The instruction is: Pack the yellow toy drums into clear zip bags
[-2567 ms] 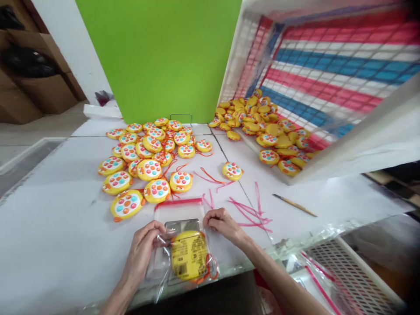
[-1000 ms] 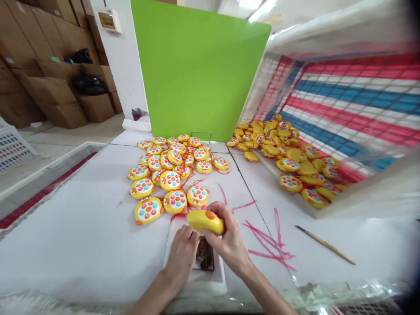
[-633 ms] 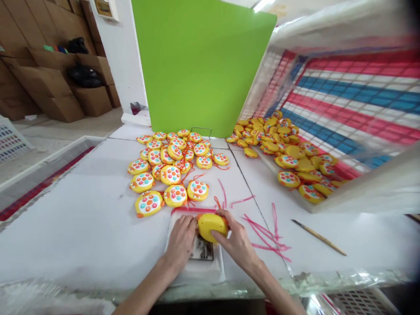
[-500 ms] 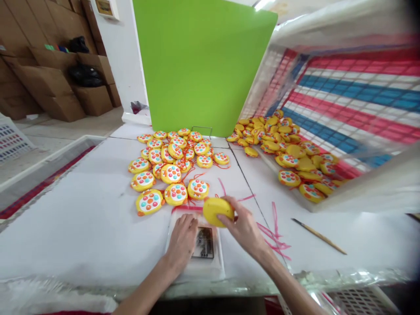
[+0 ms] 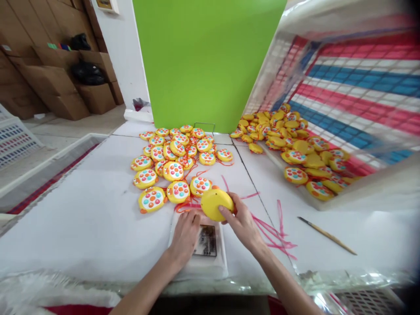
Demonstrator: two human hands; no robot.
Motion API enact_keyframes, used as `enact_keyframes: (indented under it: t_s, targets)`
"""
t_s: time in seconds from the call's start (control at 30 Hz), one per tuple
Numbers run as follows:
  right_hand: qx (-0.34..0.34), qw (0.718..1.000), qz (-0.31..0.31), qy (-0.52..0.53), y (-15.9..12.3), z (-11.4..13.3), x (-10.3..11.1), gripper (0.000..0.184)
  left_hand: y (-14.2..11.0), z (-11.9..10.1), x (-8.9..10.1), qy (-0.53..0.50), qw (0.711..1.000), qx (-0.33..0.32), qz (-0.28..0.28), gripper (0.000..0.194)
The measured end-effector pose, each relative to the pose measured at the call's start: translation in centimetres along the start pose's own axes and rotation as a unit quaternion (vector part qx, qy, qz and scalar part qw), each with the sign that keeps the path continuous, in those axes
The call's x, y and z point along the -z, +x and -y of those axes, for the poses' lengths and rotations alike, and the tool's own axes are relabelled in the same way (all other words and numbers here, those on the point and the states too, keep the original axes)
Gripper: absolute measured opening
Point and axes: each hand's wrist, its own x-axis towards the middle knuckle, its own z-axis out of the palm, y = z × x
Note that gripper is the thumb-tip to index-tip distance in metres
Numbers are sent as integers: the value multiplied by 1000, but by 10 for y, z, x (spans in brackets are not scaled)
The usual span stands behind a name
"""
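Observation:
My right hand [image 5: 242,222] grips a yellow animal-shaped toy [image 5: 213,204], thumb on its plain yellow back, which faces me. My left hand [image 5: 186,232] is beside it, fingers curled together over a flat whitish pad [image 5: 215,266]; what is under the fingertips, if anything, is hidden. A dark rectangular plate with a pattern [image 5: 207,240] lies on the pad, partly covered by the left hand. Just beyond lie several similar toys [image 5: 178,191], white-topped with coloured dots, with red-orange strings among them.
Pink strips [image 5: 274,234] and a thin wooden-handled brush [image 5: 328,235] lie on the white table [image 5: 82,218]. To the right, a tilted mesh-sided crate [image 5: 357,188] holds many yellow toys. A green panel [image 5: 210,65] stands behind. Cardboard boxes [image 5: 52,87] are stacked far left.
The yellow toy in my right hand has moved slightly left and up, closer to the left hand. The left hand stays over the pad. The whole view has shifted a little.

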Motion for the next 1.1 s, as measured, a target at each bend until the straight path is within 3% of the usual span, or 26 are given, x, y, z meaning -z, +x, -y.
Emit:
enact_keyframes:
  t_s: [0.3,0.63,0.8,0.9,1.03,1.1]
  targets:
    - [-94,993,25,73,-15,-20,-1,43,1,5,-7,-18,999,-20,-19,24]
    - [-102,992,15,79,-19,-27,1,43,3,1,9,-15,999,-17,-38,15]
    - [-96,994,25,53,-20,-28,10,44,1,2,10,-111,990,48,-78,19]
    - [-101,992,60,45,-24,-21,17,42,1,5,7,-135,985,48,-92,26]
    - [-126,964,159,172,-27,-3,21,37,3,6,8,-121,990,32,-69,20]
    - [-128,945,165,253,-24,4,16,39,4,5,8,-84,994,9,-65,18]
